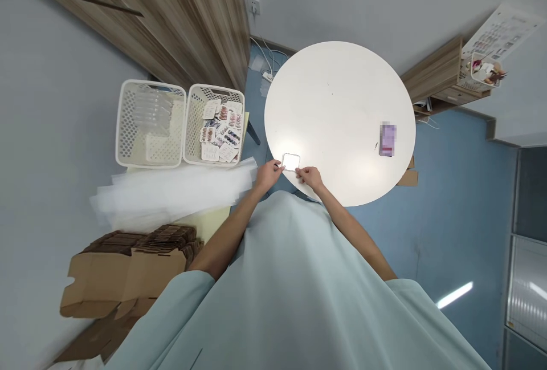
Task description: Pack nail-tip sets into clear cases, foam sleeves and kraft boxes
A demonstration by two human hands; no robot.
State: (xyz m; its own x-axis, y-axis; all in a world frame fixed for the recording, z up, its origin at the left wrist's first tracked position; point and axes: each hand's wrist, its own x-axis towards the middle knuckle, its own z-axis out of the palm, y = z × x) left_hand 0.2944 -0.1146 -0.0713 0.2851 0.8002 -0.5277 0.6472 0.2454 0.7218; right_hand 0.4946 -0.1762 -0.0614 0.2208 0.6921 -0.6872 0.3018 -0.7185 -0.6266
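A small, squarish, flat white piece with a shiny, clear-looking rim is held low at the near-left edge of the round white table. It may be a clear case with a white card in it; the glare hides its details. My left hand pinches its left side between thumb and fingers. On the opposite side, my right hand grips the lower right corner with thumb and fingertips. Both hands are closed, and both forearms reach forward from my body.
The round table carries a blurred purple packet at right. Left stand a basket with clear plastic trays and a basket of patterned cards. Nearer lie translucent sheets and folded cardboard boxes. Cables run behind the table.
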